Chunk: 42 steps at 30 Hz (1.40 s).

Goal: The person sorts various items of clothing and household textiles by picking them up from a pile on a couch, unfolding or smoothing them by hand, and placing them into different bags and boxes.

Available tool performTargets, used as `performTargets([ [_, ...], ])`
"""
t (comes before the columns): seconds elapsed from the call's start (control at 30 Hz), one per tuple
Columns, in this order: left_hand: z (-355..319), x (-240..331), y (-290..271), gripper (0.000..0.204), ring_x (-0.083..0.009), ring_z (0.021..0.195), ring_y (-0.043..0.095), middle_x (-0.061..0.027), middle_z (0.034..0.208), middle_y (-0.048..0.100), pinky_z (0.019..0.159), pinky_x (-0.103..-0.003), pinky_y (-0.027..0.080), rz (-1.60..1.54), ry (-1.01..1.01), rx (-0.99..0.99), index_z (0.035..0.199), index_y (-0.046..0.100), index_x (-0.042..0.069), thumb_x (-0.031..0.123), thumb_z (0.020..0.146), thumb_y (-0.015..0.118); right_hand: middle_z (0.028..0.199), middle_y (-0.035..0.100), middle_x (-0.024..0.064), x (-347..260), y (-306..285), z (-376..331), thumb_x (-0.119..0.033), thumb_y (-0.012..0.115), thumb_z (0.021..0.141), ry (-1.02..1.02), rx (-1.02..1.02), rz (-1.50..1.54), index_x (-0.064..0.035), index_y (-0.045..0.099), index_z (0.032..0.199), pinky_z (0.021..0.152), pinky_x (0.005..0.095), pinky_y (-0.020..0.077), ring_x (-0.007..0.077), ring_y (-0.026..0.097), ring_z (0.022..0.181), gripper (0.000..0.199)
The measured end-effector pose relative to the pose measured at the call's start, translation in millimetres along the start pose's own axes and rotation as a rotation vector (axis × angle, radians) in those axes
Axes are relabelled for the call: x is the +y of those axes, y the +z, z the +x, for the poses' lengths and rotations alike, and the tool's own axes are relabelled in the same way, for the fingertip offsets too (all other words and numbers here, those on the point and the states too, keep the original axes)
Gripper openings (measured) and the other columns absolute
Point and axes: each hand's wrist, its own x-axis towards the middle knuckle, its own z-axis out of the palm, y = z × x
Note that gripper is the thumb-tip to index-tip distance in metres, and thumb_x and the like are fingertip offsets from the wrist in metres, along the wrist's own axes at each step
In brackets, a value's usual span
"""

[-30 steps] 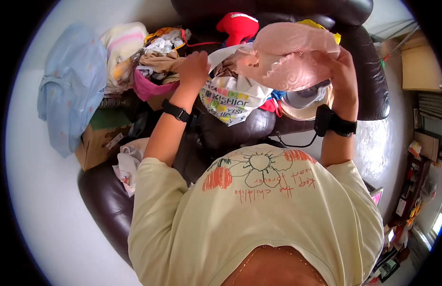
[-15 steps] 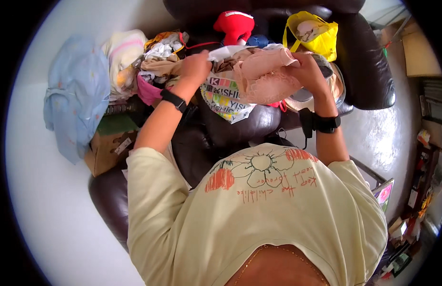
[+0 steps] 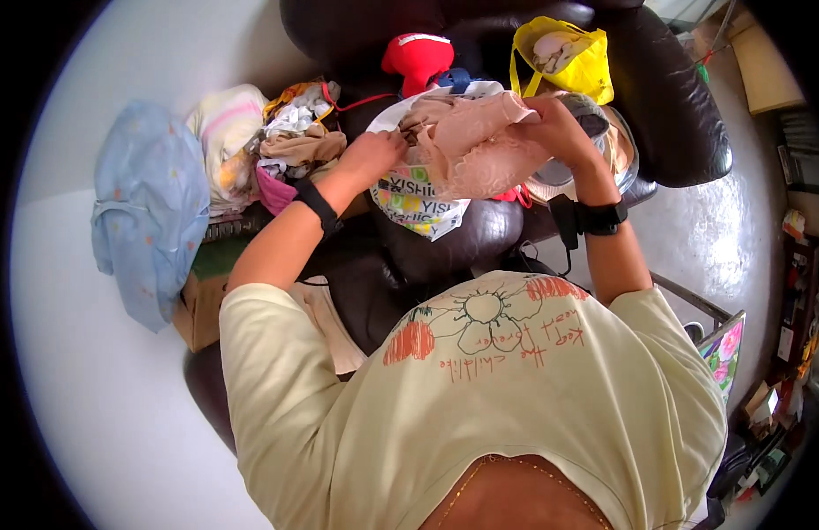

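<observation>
Holding pink lace garment (image 3: 467, 141) bunched over dark leather armchair (image 3: 445, 238), your left hand (image 3: 374, 155) and right hand (image 3: 555, 128) fingers pinched on its edges. Risk: loose grip, thin cloth slips onto printed plastic bag (image 3: 418, 208); lace may snag on your wrist strap (image 3: 595, 216).

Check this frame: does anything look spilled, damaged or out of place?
Nothing looks damaged or spilled. Both hands, left hand and right hand, hold a pink lace garment over a dark leather sofa heaped untidily with clothes and a yellow bag.

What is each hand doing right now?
Left hand: closed on the pink lacy cloth.
Right hand: closed on the same cloth.
</observation>
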Motion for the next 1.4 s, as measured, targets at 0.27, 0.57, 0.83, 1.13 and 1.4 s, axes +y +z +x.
performTargets([
  [0.27, -2.8, -48.8, -44.8, 0.018, -0.0162, 0.057, 0.051, -0.0071, 0.058, 0.049, 0.053, -0.027, 0.04, -1.016, -0.319, 0.052, 0.071, 0.052, 0.004, 0.004, 0.054, 0.058, 0.081, 0.059, 0.0033, -3.7, -7.3, -4.2, -0.009, 0.062, 0.068, 0.104, 0.033, -0.026, 0.0017, 0.058, 0.091, 0.071, 0.0248, 0.0421, 0.0101, 0.053, 0.075, 0.025],
  [0.57, 5.5, 11.7, -55.7, 0.016, -0.0147, 0.085, 0.049, -0.0007, 0.074, 0.06, 0.078, -0.031, 0.03, 0.231, -0.05, -0.341, 0.071, 0.065, 0.007, 0.012, 0.069, 0.051, 0.079, 0.059, 0.0044, 14.5, -7.2, -3.0, -0.008, 0.061, 0.069, -0.003, -0.028, -0.007, 0.0033, 0.057, 0.089, 0.068, 0.0245, 0.043, 0.0096, 0.053, 0.073, 0.023],
  [0.83, -39.4, -24.3, -37.9, 0.016, -0.0162, 0.069, 0.054, -0.0042, 0.077, 0.059, 0.067, -0.025, 0.042, -1.309, -0.376, 0.161, 0.088, 0.057, 0.002, 0.003, 0.074, 0.051, 0.07, 0.058, 0.0059, -1.1, 30.3, -10.2, -0.013, 0.064, 0.064, 0.033, 0.166, -0.003, 0.0013, 0.058, 0.084, 0.062, 0.0269, 0.0423, 0.0107, 0.051, 0.066, 0.025],
  [1.13, -46.9, 13.5, -102.3, 0.018, -0.0275, 0.085, 0.053, -0.0133, 0.079, 0.06, 0.083, -0.032, 0.038, -0.501, -0.283, -0.317, 0.079, 0.064, 0.011, 0.022, 0.065, 0.063, 0.076, 0.06, 0.0075, -9.4, 9.5, -12.2, -0.011, 0.057, 0.071, 0.065, 0.059, 0.228, 0.0035, 0.06, 0.082, 0.064, 0.0256, 0.0443, 0.0139, 0.056, 0.068, 0.018],
  [1.4, -104.7, -9.2, -148.2, 0.013, -0.0185, 0.084, 0.053, -0.0051, 0.076, 0.06, 0.094, -0.03, 0.03, -1.107, -0.444, 0.072, 0.076, 0.059, 0.005, 0.004, 0.063, 0.06, 0.084, 0.06, 0.0113, -39.1, -5.0, -4.9, -0.007, 0.06, 0.071, 0.164, 0.242, 0.555, 0.0049, 0.057, 0.092, 0.065, 0.0269, 0.0489, 0.0187, 0.06, 0.07, 0.024],
])
